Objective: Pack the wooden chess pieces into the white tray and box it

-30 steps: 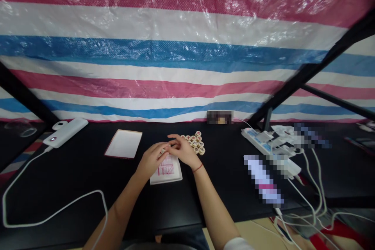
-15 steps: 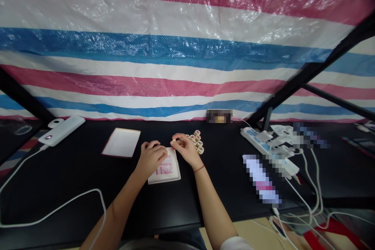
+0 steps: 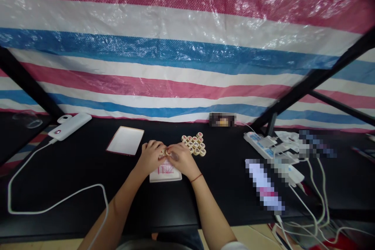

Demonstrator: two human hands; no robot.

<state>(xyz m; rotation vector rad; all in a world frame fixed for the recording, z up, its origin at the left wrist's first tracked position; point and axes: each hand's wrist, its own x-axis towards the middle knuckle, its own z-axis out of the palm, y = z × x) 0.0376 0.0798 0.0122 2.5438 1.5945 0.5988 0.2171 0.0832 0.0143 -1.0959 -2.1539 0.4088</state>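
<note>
Your right grip point(image 3: 182, 159) is closed on a wooden xiangqi piece point(image 3: 167, 152); your left grip point(image 3: 150, 157) curls against it, its hold impossible to tell. A cluster of xiangqi pieces point(image 3: 193, 144) lies at 2 o'clock, a paper board point(image 3: 165, 174) at 6 o'clock.

A makeshift indoor work corner: black tabletop point(image 3: 73, 164) beneath a red, white and blue striped plastic tarp point(image 3: 164, 47) on black metal poles point(image 3: 29, 82), plus a white power strip point(image 3: 258, 140) and trailing white charging cables point(image 3: 58, 203).
</note>
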